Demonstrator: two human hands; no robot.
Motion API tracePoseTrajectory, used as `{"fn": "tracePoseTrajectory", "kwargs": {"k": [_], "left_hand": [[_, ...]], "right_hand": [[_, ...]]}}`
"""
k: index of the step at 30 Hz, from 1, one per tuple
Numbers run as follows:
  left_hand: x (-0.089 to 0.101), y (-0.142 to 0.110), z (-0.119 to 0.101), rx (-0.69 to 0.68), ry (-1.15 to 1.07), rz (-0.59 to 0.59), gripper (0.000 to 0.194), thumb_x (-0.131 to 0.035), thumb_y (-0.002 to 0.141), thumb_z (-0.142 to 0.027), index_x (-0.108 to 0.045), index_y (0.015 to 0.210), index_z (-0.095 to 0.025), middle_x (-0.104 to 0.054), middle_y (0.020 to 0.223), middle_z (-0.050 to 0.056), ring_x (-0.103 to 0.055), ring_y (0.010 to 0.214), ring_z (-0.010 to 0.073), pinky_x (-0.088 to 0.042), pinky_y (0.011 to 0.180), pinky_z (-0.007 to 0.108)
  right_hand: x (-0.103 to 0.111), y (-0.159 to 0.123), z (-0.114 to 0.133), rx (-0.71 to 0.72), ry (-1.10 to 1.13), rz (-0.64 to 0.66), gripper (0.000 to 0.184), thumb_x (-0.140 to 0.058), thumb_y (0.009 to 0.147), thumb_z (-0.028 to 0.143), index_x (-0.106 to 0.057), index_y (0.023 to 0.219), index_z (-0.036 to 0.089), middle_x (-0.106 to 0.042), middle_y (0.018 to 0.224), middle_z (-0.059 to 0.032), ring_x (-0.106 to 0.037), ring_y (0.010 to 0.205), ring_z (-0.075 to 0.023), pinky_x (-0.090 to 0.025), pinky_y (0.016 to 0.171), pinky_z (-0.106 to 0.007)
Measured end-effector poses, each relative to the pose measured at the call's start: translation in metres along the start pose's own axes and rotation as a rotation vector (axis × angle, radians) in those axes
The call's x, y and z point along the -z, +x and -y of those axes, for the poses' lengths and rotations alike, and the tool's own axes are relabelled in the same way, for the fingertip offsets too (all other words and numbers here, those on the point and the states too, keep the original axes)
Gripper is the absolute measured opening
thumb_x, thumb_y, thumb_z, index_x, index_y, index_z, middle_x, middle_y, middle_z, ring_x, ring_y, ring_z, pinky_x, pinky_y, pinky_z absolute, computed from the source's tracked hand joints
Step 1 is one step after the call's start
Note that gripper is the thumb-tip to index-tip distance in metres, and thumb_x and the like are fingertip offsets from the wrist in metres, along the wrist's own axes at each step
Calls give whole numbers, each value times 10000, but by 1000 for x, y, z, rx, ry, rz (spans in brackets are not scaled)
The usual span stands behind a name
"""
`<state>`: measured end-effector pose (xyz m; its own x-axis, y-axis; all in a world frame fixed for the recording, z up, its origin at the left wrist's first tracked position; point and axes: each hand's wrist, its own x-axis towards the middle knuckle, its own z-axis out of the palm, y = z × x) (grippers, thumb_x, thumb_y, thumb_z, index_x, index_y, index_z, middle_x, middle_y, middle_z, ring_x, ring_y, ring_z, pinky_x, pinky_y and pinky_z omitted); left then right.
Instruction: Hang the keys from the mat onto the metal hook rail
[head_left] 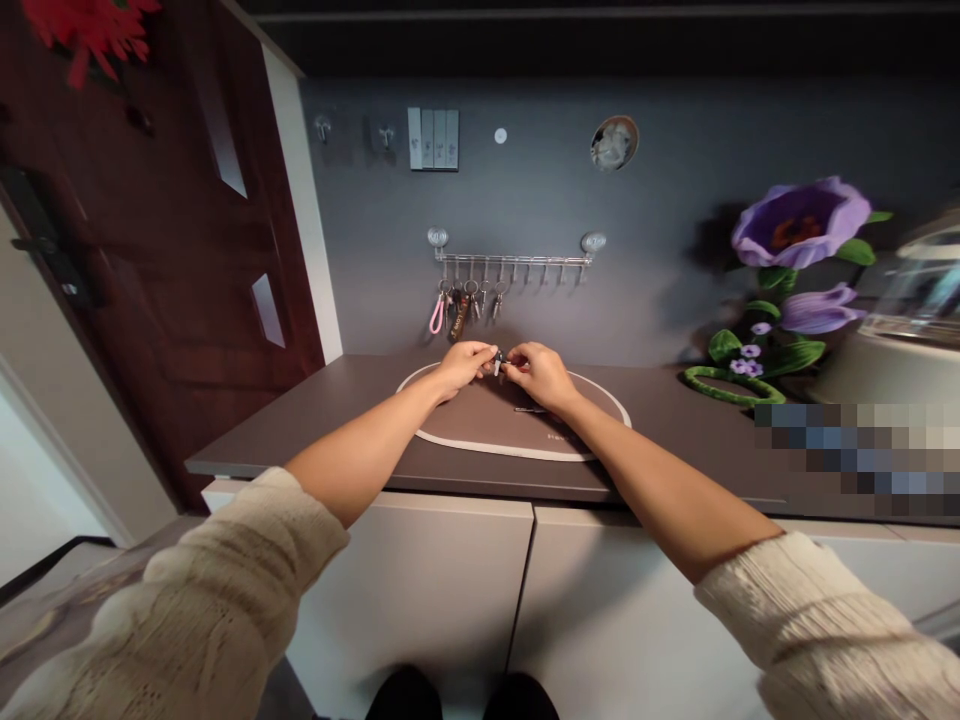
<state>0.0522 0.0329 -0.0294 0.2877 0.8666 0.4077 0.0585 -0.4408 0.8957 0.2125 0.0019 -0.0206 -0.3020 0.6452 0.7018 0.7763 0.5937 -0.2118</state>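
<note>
Pinching small keys (498, 367) over mat (480, 425) on desk (300, 430), toward mat's 12 o'clock. Left hand (463, 364) at keys' 9 o'clock, thumb and fingertips nearly together on them; right hand (546, 377) at 3 o'clock, likewise nearly closed on them. Fingers cover much, so exact parts, ring included, hard to tell. Likely light, stiff metal, hardly fragile, smooth enough to slip. Best hold: flat of key head, thumb against forefinger. Hook rack (517, 260) farther off at 12 o'clock.
</note>
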Motion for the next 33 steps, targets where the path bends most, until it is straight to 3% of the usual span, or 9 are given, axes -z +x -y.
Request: {"fn": "tracePoseTrajectory", "kwargs": {"k": [12,20,29,33], "left_hand": [[-2,-1,-5,39,-51,-27,287,-580,711,-393,-578,635,-116,-534,569,-5,-462,536,61,-338,527,198],[-2,-3,-6,55,-65,-29,257,-566,715,-365,-559,644,-118,-531,565,-12,-463,526,58,-322,517,194],[-4,-4,-8,85,35,-45,200,-511,723,-305,-528,633,-127,-512,554,-13,-443,502,62,-313,491,193],[-5,-3,-4,8,85,1,210,-491,737,-320,-530,656,-130,-524,572,-11,-450,527,74,-334,511,198]], "right_hand": [[4,0,1,48,-29,10,176,-502,779,234,-666,814,179,-624,773,-51,-535,709,-134,-385,677,-240],[5,0,0,54,5,-49,197,-490,786,228,-680,816,185,-627,798,-48,-546,740,-133,-396,712,-239],[8,0,2,-4,45,-101,179,-498,780,235,-670,787,186,-641,803,-51,-557,778,-148,-404,745,-258],[6,1,0,-64,114,-133,169,-496,775,251,-650,777,181,-635,806,-50,-560,743,-139,-417,729,-257]]}}
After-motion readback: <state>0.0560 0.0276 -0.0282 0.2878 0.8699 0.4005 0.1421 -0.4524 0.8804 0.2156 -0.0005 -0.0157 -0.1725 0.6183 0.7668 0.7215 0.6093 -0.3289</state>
